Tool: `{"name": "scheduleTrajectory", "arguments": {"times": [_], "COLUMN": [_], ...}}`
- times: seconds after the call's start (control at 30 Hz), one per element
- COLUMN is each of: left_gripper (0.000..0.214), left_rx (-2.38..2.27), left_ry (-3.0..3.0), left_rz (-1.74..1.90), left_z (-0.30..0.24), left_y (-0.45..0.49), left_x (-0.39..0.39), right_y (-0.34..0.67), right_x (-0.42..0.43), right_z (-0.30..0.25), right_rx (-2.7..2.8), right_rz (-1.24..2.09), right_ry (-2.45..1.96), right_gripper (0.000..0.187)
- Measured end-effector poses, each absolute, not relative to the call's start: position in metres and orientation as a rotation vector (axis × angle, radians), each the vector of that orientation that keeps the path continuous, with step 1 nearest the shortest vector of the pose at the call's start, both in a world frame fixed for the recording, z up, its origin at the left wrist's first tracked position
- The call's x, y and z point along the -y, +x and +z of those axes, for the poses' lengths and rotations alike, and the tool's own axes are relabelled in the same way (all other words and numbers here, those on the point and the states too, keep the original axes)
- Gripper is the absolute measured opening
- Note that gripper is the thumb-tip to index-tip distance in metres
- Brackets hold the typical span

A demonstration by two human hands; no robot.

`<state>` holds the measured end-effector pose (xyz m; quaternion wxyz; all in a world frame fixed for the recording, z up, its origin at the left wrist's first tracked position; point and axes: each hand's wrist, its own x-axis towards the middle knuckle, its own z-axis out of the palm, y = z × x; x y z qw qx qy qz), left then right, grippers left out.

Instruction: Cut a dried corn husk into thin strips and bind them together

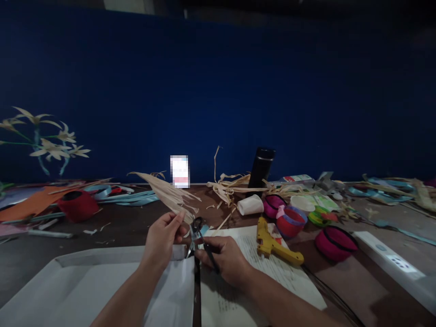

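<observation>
My left hand (163,238) pinches the lower end of a pale dried husk (166,195) between thumb and fingers. The husk fans out up and to the left, its right edge split into thin strips. Closed around a pair of black-handled scissors (196,223) is my right hand (225,261), just to the right of the left one. The metal blades show between the two hands, close below the husk's held end. Whether they touch the husk, I cannot tell. A printed sheet (235,290) lies under my right hand, and a white sheet or board (91,281) under my left forearm.
A yellow glue gun (275,245) rests on the printed sheet. Behind it are a white cup (250,205), several ribbon rolls (336,243), a black bottle (262,168) and loose husks (225,186). A power strip (391,256) lies right; husk flowers (52,147) stand left.
</observation>
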<state>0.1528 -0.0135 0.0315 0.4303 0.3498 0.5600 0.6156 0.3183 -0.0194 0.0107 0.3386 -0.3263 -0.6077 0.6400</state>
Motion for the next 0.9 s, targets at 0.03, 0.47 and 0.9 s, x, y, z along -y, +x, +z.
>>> {"name": "scheduleTrajectory", "arguments": {"times": [0.03, 0.47, 0.9], "left_gripper": [0.033, 0.032, 0.031], "left_rx": [-1.396, -1.329, -1.348], "left_ry": [0.869, 0.810, 0.808], "left_rz": [1.536, 1.552, 1.545], "left_z": [0.032, 0.032, 0.032], "left_y": [0.153, 0.156, 0.156], "left_x": [0.014, 0.017, 0.014], "right_y": [0.318, 0.316, 0.314], "right_x": [0.019, 0.021, 0.019], "right_z": [0.010, 0.010, 0.001], "right_rx": [1.588, 1.613, 1.548], "right_rz": [1.664, 1.615, 1.652], "right_ry": [-0.849, -0.866, -0.857], "right_gripper": [0.041, 0.041, 0.037]}}
